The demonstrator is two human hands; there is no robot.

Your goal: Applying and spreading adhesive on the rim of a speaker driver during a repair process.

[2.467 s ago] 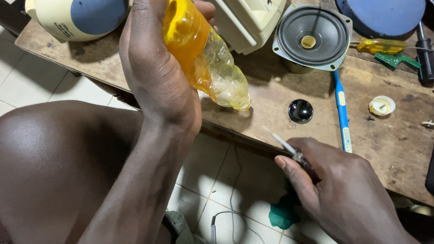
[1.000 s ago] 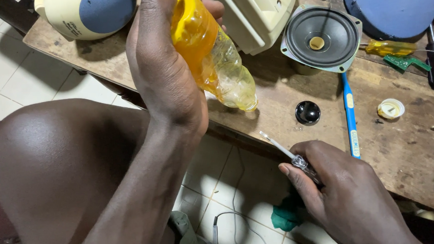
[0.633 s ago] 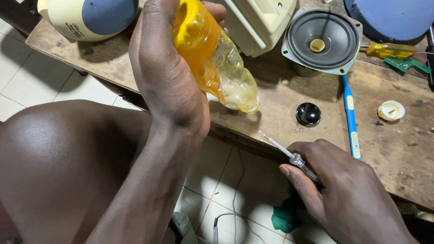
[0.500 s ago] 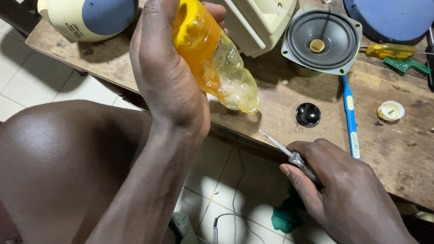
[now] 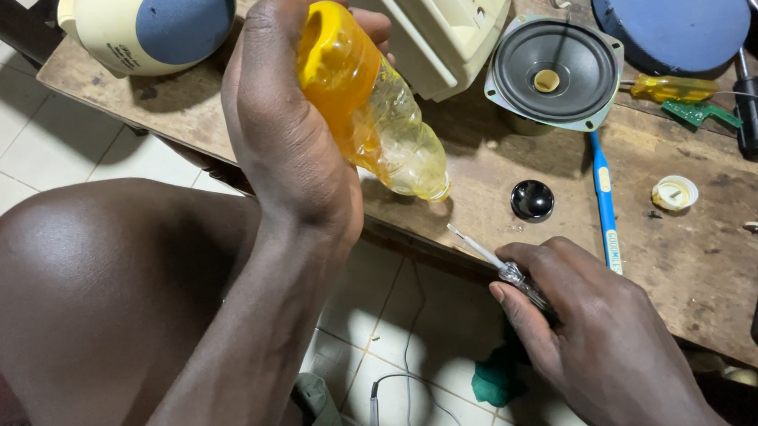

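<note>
The wooden workbench (image 5: 713,258) fills the top and right. The left hand (image 5: 286,123), up at twelve o'clock, has its fingers wrapped tight around a yellow-tinted plastic bottle (image 5: 374,111), tilted with its neck pointing toward four o'clock above the bench edge. At five o'clock the right hand (image 5: 589,332) pinches a small screwdriver (image 5: 492,259), tip aimed toward the bottle. A round speaker (image 5: 556,73) sits at two o'clock, a blue toothbrush (image 5: 604,203) and black knob (image 5: 533,199) below it.

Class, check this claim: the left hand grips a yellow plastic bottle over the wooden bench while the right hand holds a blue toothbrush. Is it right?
Not quite. In the head view the right hand holds a thin metal-tipped screwdriver; the blue toothbrush lies untouched on the wooden bench. The left hand does grip the yellow plastic bottle.
</note>
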